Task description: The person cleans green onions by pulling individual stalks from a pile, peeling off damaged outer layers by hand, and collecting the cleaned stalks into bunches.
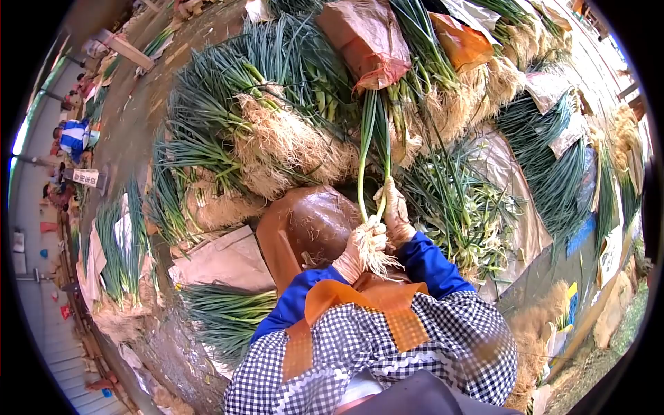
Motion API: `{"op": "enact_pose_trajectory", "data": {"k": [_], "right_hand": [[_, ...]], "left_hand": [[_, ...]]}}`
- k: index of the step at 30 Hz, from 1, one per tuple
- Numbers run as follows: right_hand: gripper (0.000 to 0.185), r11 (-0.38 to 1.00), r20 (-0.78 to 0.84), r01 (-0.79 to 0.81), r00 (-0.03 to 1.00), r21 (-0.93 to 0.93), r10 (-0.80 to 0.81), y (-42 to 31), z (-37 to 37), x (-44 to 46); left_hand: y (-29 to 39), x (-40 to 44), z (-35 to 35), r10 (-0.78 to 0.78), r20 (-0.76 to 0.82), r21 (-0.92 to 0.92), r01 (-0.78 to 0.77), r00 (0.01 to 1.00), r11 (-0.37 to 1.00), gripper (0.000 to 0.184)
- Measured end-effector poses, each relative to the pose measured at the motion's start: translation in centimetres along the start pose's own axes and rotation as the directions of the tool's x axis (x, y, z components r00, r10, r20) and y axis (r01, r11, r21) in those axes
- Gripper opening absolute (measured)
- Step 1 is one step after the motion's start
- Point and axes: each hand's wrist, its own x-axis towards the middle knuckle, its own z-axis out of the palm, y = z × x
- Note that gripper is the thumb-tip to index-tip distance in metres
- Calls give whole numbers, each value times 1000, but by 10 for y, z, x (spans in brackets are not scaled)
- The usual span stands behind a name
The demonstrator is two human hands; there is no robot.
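The left hand [363,250] is closed in a fist around the root end of the long green onions [365,162], pale roots [379,260] spilling out below it; the right hand [395,213], just beside it at 1 o'clock, has its fingers curled against a stalk, its exact grip partly hidden. From the hands, the stalks run up towards 12 o'clock, where a reddish paper wrap [366,38] lies around a bundle. A large heap of rooted onions [277,138] spreads at 10 to 11 o'clock, and a shiny brown cover [321,218] bulges near the left hand at 9 o'clock. Farther out, just past 9 o'clock, lies a flat brown sheet [225,263], with another leafy bundle [228,315] at 8 o'clock. Loose pale-stemmed onions [477,221] are piled at 3 o'clock, beside crumpled brown paper [519,207].
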Motion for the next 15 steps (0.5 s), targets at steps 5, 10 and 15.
{"op": "enact_pose_trajectory", "data": {"k": [5,10,15], "right_hand": [[44,995,-136,103,986,18,-100,2,-9,-22],[20,944,149,232,968,-235,-201,-9,-58,-68],[38,716,150,75,988,-694,42,-68,-139,-76]], "left_hand": [[-2,3,-14,-154,206,-113,180,966,977,28],[-4,-13,41,27,-176,220,13,984,975,34],[10,2,-7,-91,179,66,80,980,995,34]]}}
